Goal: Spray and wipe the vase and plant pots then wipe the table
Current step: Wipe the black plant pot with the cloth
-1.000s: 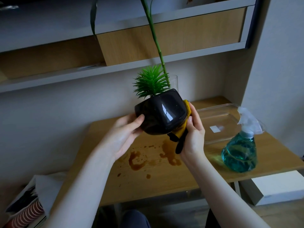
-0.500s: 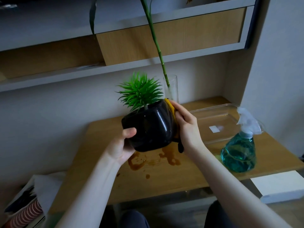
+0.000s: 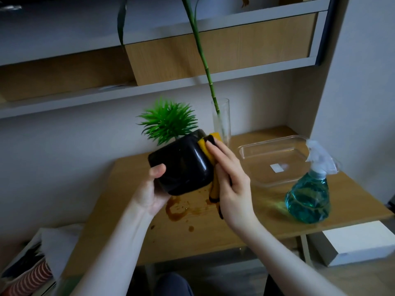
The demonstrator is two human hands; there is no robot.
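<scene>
A glossy black plant pot [image 3: 181, 165] with a spiky green plant [image 3: 167, 121] is held in the air above the wooden table [image 3: 215, 229], tilted with its base toward me. My left hand [image 3: 152, 189] grips its lower left side. My right hand [image 3: 227, 174] presses a yellow and black cloth [image 3: 210, 152] flat against the pot's right side; the cloth's tail hangs below. A tall clear glass vase [image 3: 222, 120] with a bamboo stalk stands behind at the back of the table. Brown spill stains [image 3: 178, 210] lie on the table under the pot.
A teal spray bottle [image 3: 308, 199] stands at the table's right front. A clear plastic tray [image 3: 275, 161] lies behind it. Shelves [image 3: 149, 86] hang above. A white box [image 3: 359, 244] sits on the floor at right, bags at lower left.
The pot has been tipped and turned further, its base now facing me. My right hand has slid the cloth up along the pot's right side toward the rim.
</scene>
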